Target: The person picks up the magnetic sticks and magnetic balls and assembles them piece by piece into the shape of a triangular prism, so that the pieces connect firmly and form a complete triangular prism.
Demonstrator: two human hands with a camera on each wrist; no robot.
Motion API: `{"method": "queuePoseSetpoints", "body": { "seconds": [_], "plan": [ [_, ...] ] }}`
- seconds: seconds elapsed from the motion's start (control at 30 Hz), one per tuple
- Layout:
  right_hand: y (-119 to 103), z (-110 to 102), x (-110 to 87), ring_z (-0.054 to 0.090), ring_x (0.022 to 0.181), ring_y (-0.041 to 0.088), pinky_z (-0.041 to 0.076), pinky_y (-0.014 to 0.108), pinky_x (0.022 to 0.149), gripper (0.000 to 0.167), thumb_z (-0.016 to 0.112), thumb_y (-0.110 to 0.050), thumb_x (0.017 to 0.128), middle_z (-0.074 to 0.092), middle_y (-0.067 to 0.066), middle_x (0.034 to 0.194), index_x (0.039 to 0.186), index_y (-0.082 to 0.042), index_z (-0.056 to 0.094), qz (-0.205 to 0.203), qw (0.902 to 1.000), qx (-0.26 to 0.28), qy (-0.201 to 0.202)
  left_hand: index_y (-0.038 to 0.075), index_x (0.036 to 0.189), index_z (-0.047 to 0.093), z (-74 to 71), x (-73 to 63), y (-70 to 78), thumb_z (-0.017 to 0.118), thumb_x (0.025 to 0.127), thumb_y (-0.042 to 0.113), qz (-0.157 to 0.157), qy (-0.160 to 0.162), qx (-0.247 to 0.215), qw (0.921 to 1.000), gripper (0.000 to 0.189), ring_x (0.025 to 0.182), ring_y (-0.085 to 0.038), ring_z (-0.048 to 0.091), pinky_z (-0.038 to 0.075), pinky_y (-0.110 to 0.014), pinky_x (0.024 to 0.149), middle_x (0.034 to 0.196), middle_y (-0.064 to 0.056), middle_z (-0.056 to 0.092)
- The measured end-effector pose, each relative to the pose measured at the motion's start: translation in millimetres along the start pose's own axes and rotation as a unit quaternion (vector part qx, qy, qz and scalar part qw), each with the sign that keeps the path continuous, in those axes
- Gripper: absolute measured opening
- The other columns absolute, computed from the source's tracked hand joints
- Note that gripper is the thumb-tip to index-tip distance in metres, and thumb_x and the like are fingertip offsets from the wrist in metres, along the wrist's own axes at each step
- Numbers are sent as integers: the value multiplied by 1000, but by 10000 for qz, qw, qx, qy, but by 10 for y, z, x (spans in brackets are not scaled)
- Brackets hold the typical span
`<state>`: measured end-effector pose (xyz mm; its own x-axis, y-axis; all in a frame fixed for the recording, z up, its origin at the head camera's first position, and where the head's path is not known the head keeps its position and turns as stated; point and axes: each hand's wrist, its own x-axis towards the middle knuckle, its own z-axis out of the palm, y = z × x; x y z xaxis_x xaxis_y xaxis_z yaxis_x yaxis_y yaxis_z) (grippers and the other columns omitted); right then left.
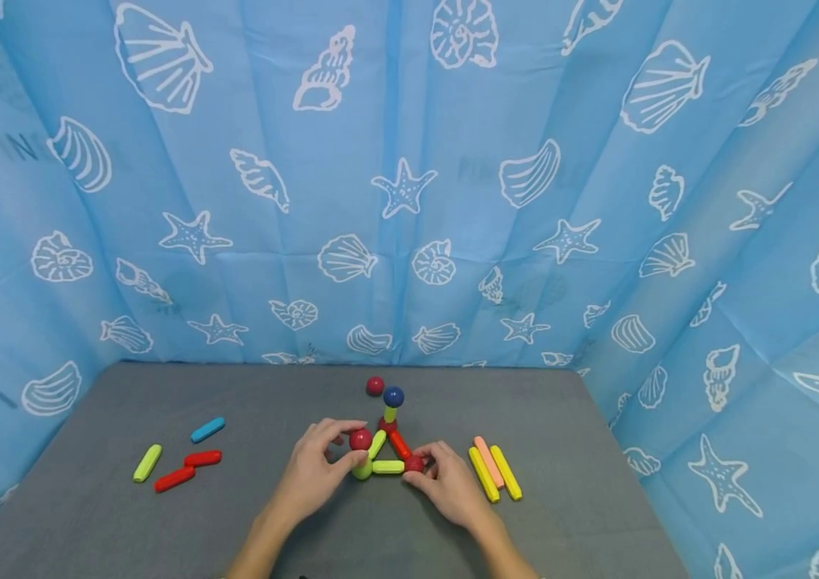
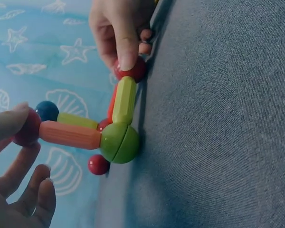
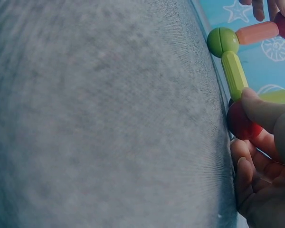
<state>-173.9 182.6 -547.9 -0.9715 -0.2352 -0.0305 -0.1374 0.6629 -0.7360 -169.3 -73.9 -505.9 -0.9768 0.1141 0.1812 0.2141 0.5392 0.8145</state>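
Note:
A triangle of magnetic rods and balls lies at the table's middle. Its corners are a green ball (image 1: 362, 470), a red ball at the right (image 1: 413, 463) and another at the back. Yellow-green rods (image 1: 388, 466) and a red rod (image 1: 399, 445) form the sides. My left hand (image 1: 308, 470) pinches a red ball (image 1: 360, 438) on top of an orange rod (image 2: 70, 134) that rises from the green ball. My right hand (image 1: 453, 489) pinches the right corner ball between thumb and fingers. From the back corner, a yellow-green rod stands with a blue ball (image 1: 393, 396) on top.
A loose red ball (image 1: 375, 386) lies behind the triangle. Left on the grey table (image 1: 250, 531) are a blue rod (image 1: 207, 429), a yellow-green rod (image 1: 147, 463) and two red rods (image 1: 174, 479). Two yellow rods (image 1: 484, 474) flank an orange rod (image 1: 489, 461) at right.

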Motion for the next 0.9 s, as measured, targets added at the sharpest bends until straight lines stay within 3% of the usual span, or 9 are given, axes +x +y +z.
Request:
{"method": "queuePoseSetpoints", "body": {
  "seconds": [0.2,0.3,0.4,0.47,0.53,0.67,0.8,0.9],
  "plan": [
    [-5,-57,15,48,73,5,41,19,64,40,73,-38,93,55,-1,89,125,-13,70,-131,9993,-330,147,37,126,65,-8,63,-59,68,96,44,-240,-102,-574,9980,30,101,-10,60,50,-25,79,115,11,68],
    [-52,-75,23,43,68,6,35,19,60,43,71,-31,96,50,-3,81,133,-10,66,-122,9979,-570,283,29,126,66,21,134,-115,65,101,37,-351,1,-531,9980,27,101,-10,62,51,-28,82,119,7,70],
    [-158,-52,10,42,61,5,35,19,56,43,72,-24,96,50,-4,76,134,-6,63,15,9963,-616,603,19,127,67,85,246,-190,67,100,23,-417,-11,-177,9990,28,101,-12,63,52,-34,86,120,4,71],
    [-265,-18,-13,42,60,5,36,19,55,40,74,-21,94,50,-5,76,129,-6,61,55,9956,-542,763,16,130,66,138,350,-243,67,99,17,-492,-152,-1,9987,31,103,-14,63,52,-38,89,122,3,71],
    [-383,27,-36,43,58,4,36,19,53,36,76,-19,93,51,-4,75,123,-7,62,16,9975,-274,649,14,135,63,189,471,-286,66,99,13,-453,-408,67,9981,36,107,-19,61,51,-44,92,128,0,70],
    [-570,177,-69,46,58,2,39,18,55,34,78,-23,91,55,-5,76,119,-7,64,-179,9995,259,-102,15,143,57,268,686,-330,64,100,12,-348,-1072,8,9936,43,111,-23,52,49,-49,92,137,-6,64],
    [-637,341,-76,47,59,1,40,18,55,40,79,-30,90,56,-8,75,122,-9,65,-246,9991,234,-258,16,140,60,306,764,-344,67,99,20,-459,-1544,63,9869,42,108,-24,50,52,-50,90,128,-11,59],
    [-642,411,-62,46,59,1,39,19,53,41,80,-34,89,54,-9,74,120,-12,65,-262,9997,-10,-16,14,134,65,314,758,-352,70,97,25,-507,-1568,202,9861,38,105,-23,50,53,-50,89,118,-10,58]
  ]
}}
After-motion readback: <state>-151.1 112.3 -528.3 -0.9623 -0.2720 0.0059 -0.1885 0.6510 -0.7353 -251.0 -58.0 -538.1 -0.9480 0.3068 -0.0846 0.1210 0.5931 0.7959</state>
